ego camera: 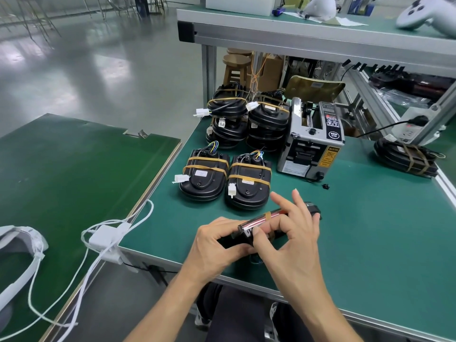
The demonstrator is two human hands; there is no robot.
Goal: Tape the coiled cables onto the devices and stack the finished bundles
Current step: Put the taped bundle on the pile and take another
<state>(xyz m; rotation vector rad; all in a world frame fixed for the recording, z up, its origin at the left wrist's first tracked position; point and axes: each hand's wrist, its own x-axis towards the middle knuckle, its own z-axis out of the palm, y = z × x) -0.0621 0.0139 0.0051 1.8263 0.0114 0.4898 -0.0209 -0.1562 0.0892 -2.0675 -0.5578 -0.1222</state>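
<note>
Near the front edge of the green table, both hands hold a black device tilted on its edge. My left hand grips its near end. My right hand presses a strip of tan tape against its side, fingers spread over it. Two taped bundles lie flat side by side just beyond, cables strapped on with tan tape. Behind them stand two stacks of finished bundles. Another taped bundle lies at the far right.
A grey tape dispenser machine stands right of the stacks. A white adapter with cables hangs over the table's left corner. A second green table with a white headset is at left. A raised shelf runs behind.
</note>
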